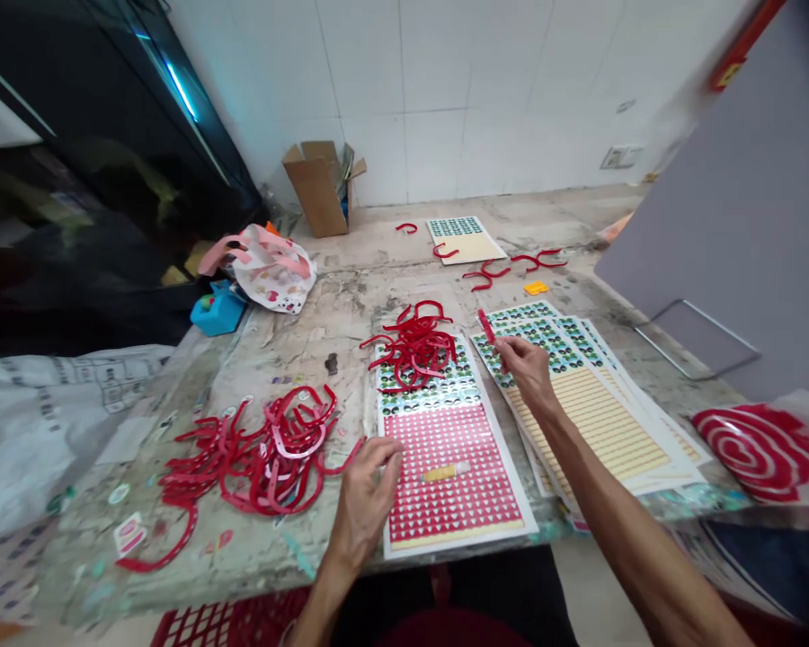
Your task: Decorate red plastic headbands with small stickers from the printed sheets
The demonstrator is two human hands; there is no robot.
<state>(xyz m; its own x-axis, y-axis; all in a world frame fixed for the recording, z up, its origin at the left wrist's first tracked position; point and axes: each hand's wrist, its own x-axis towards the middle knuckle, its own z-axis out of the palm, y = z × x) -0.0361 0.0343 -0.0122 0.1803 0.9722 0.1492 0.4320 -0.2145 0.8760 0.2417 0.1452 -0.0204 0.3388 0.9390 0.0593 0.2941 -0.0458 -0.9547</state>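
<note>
My right hand (524, 367) is raised over the stacked sticker sheets (600, 422), thumb and fingers pinched on a red headband (486, 326) that shows nearly edge-on as a short strip. My left hand (366, 499) rests at the left edge of a sheet of red heart stickers (438, 517), its fingers loosely bent and nothing visible in them. Beside it lies a tangled pile of red headbands (297, 449), one end reaching close to the hand. A smaller heap of red headbands (418, 346) covers the upper part of the heart sheet. On that sheet lies a yellow tube-like thing (443, 473) with a clear tip.
At the back stand a cardboard box (316, 193) and a white bag (270, 274) with pink handles. A blue container (217, 310) sits at the left. Several loose headbands (489, 272) and another sheet (468, 241) lie farther back. A grey panel (728, 198) rises on the right.
</note>
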